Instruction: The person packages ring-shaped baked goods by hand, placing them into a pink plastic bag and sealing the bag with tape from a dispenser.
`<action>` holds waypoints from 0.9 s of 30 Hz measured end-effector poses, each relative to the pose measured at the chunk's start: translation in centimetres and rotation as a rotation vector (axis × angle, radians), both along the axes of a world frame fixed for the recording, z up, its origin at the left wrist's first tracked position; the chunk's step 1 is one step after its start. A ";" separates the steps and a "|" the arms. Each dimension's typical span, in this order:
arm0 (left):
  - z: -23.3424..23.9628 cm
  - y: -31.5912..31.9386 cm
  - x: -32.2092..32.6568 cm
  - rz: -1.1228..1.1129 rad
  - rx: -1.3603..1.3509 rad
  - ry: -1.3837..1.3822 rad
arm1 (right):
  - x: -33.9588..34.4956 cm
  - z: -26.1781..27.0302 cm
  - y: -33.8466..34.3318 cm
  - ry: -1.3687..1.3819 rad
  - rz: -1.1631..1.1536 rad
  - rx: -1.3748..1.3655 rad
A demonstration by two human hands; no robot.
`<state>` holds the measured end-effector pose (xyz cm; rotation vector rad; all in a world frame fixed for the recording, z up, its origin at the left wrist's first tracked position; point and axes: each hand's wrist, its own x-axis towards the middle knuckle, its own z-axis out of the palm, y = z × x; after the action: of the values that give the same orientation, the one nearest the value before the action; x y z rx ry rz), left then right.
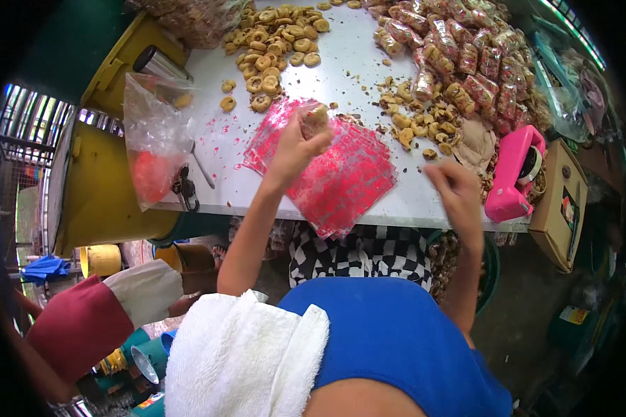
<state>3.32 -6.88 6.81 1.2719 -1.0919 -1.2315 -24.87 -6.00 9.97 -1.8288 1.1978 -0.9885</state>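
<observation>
My left hand [303,146] grips a small bundle of biscuits [315,115], seemingly in clear film, above a fanned stack of pink-and-silver printed wrappers [339,177]. The stack lies on the white table, one corner hanging over the front edge. My right hand [455,190] is raised near that edge, left of a pink tape dispenser [511,174], not touching it. Its thumb and fingertips are blurred, so whether they pinch anything is unclear. Beyond the wrappers lies a loose heap of round, ring-like biscuits [271,52]. Wrapped biscuit packs [469,57] are piled at the back right.
Broken biscuit pieces [422,122] lie before the packs. At left are a clear plastic bag [156,135], a spoon [203,166], keys [186,187] and a steel tumbler [161,63]. A cardboard box [558,203] sits at the right edge. Another person [83,323] is at lower left.
</observation>
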 end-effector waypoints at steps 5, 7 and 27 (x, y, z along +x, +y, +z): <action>3.6 3.4 -3.8 -0.031 -0.233 -0.077 | 7.1 1.8 -3.3 -0.091 0.465 -0.025; 4.5 4.5 -4.0 -0.023 -0.257 -0.151 | 7.5 1.4 -3.6 -0.088 0.540 0.007; 0.8 4.8 -4.6 -0.414 0.159 0.714 | 4.9 1.0 -5.8 -0.287 0.360 0.341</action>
<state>-1.30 -2.08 7.59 0.6174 -0.7444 -1.9202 -19.96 -11.78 10.97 -1.5022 0.7722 -0.7558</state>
